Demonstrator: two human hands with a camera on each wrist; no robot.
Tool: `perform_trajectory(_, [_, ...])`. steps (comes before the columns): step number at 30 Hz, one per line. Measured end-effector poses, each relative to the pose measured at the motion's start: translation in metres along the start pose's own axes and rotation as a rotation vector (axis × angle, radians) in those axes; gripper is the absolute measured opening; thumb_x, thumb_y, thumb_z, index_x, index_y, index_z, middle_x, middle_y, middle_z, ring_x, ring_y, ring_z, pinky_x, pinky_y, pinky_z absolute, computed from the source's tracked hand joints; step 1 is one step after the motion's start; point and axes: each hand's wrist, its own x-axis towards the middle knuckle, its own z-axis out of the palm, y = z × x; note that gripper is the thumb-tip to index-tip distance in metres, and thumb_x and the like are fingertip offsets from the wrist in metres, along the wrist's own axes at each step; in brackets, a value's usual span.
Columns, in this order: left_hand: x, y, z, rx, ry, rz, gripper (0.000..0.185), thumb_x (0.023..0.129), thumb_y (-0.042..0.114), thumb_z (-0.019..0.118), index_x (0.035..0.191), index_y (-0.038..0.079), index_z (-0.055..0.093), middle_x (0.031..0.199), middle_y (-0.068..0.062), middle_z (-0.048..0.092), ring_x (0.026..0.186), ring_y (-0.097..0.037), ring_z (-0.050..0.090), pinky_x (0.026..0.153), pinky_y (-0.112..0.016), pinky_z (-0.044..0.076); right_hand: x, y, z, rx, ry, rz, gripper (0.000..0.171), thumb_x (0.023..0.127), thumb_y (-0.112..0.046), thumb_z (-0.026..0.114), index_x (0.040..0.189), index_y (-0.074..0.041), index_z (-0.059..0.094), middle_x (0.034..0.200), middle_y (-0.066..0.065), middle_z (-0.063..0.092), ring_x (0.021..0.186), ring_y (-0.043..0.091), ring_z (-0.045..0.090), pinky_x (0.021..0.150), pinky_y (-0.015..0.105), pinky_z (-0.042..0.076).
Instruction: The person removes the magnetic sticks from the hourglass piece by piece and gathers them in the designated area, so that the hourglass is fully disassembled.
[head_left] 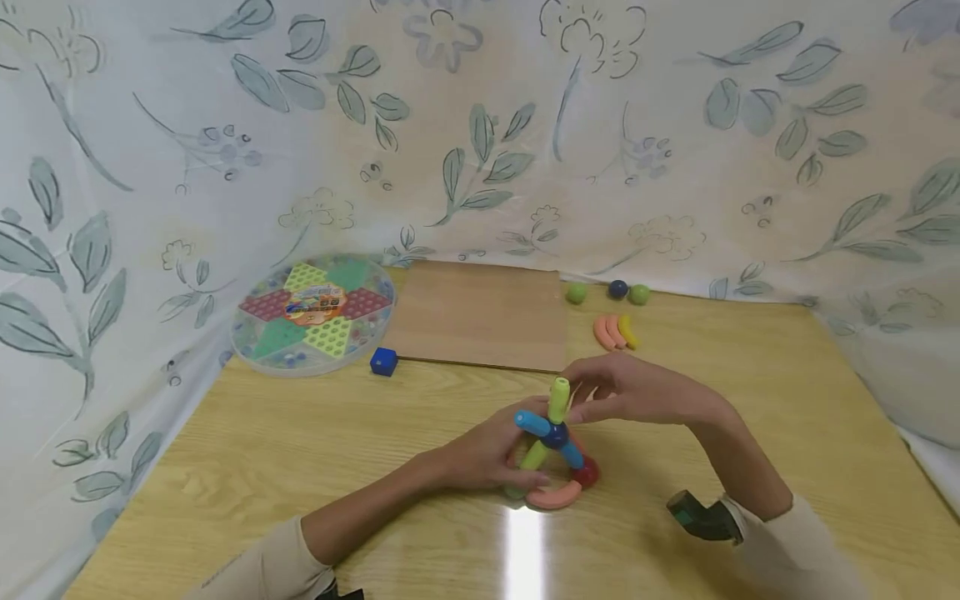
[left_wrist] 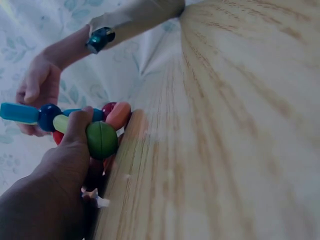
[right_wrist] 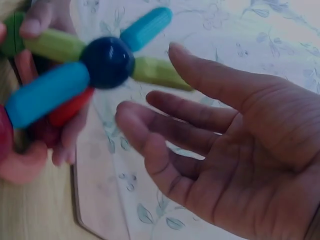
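A model of rods and balls, apparently magnetic building pieces, stands on the table in front of me. At its top a dark blue ball (head_left: 555, 435) joins light-blue rods (head_left: 532, 422) and yellow-green rods (head_left: 558, 400). Lower down are a red ball (head_left: 587, 472), a curved pink piece (head_left: 553, 497) and a green ball (left_wrist: 101, 140). My left hand (head_left: 495, 450) grips the model's left side, thumb over a yellow-green rod by the green ball. Beside the upper yellow-green rod hovers my right hand (head_left: 637, 390), fingers loosely bent and holding nothing; whether its thumb touches the rod I cannot tell.
Behind the hands lie a brown board (head_left: 480, 317) and, left of it, a round Chinese checkers board (head_left: 262, 358). A blue cube (head_left: 384, 362) sits near both. Back right are loose balls (head_left: 618, 289) and curved pink and yellow pieces (head_left: 615, 332). A floral cloth (head_left: 480, 108) hangs behind.
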Motion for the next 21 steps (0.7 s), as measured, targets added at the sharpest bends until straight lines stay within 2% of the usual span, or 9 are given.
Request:
perform_trajectory(3, [-0.001, -0.001, -0.001, 0.014, 0.001, -0.012, 0.069, 0.094, 0.021, 0.08, 0.151, 0.021, 0.041, 0.144, 0.002, 0.057, 0.136, -0.013, 0.051, 0.117, -0.033, 0.045, 0.006, -0.002, 0.005, 0.023, -0.022, -0.053, 0.014, 0.102, -0.023, 0.069, 0.115, -0.02, 0.072, 0.113, 0.0, 0.071, 0.101, 0.017, 0.069, 0.087, 0.029, 0.058])
perform_trajectory(7, [-0.003, 0.0, -0.002, 0.004, -0.005, -0.031, 0.074, 0.093, 0.021, 0.08, 0.152, 0.027, 0.036, 0.143, 0.001, 0.057, 0.131, -0.013, 0.053, 0.114, -0.031, 0.047, 0.009, 0.0, 0.008, 0.05, -0.015, -0.059, 0.014, 0.102, -0.02, 0.069, 0.115, -0.016, 0.07, 0.11, 0.001, 0.072, 0.098, 0.018, 0.07, 0.085, 0.028, 0.058])
perform_trajectory(10, [-0.006, 0.001, -0.003, 0.008, 0.001, -0.037, 0.071, 0.092, 0.02, 0.081, 0.15, 0.022, 0.04, 0.143, -0.002, 0.056, 0.132, -0.012, 0.053, 0.114, -0.031, 0.047, 0.009, -0.001, 0.009, 0.032, -0.001, -0.063, 0.013, 0.102, -0.02, 0.069, 0.114, -0.015, 0.07, 0.108, 0.001, 0.071, 0.096, 0.015, 0.07, 0.085, 0.028, 0.058])
perform_trajectory(14, [-0.004, 0.0, 0.0, 0.008, -0.006, 0.003, 0.063, 0.094, 0.02, 0.079, 0.146, 0.014, 0.044, 0.143, -0.001, 0.057, 0.133, -0.01, 0.052, 0.115, -0.031, 0.046, 0.007, -0.004, 0.011, 0.002, 0.03, -0.076, 0.009, 0.102, -0.019, 0.068, 0.11, -0.016, 0.072, 0.106, -0.002, 0.071, 0.094, 0.01, 0.069, 0.085, 0.027, 0.059])
perform_trajectory(17, [-0.002, -0.001, 0.0, 0.011, -0.005, 0.019, 0.065, 0.094, 0.02, 0.079, 0.148, 0.017, 0.043, 0.144, 0.0, 0.056, 0.13, -0.009, 0.052, 0.113, -0.029, 0.047, 0.007, -0.006, 0.012, -0.003, 0.051, -0.081, 0.007, 0.102, -0.017, 0.068, 0.108, -0.016, 0.071, 0.102, -0.003, 0.073, 0.091, 0.008, 0.069, 0.084, 0.026, 0.058])
perform_trajectory(21, [-0.002, -0.002, -0.003, 0.013, 0.001, -0.007, 0.073, 0.093, 0.021, 0.08, 0.151, 0.024, 0.037, 0.145, 0.0, 0.053, 0.129, -0.009, 0.052, 0.112, -0.028, 0.048, 0.009, -0.008, 0.013, 0.009, 0.078, -0.074, 0.007, 0.101, -0.014, 0.069, 0.108, -0.013, 0.069, 0.098, -0.002, 0.075, 0.09, 0.008, 0.07, 0.083, 0.026, 0.059])
